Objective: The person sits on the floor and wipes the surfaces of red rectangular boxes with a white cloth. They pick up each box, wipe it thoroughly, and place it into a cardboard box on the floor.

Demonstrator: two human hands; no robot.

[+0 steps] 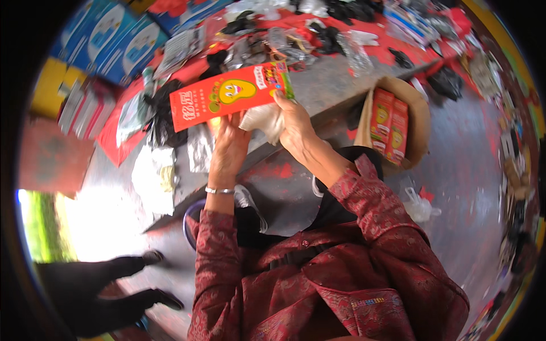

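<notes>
A flat red cardboard box [232, 91] with a yellow mango cartoon and printed writing is held tilted in front of me. My right hand [294, 121] grips its right end, thumb on the printed face. That same hand also has a crumpled off-white cloth [265, 119] bunched below the box. My left hand [232, 143], with a silver bangle [219, 190] on the wrist, is at the lower edge of the box, its fingertips partly hidden behind it. To my right, an open brown carton [417, 123] contains similar red boxes [389, 123] standing on end.
Plastic bags [294, 42] and other litter cover the far part of the low grey platform [337, 81]. Blue printed cartons [111, 40] stand at the far left. Another person's legs [123, 294] are at lower left. A white plastic bag [420, 209] lies on the floor right of me.
</notes>
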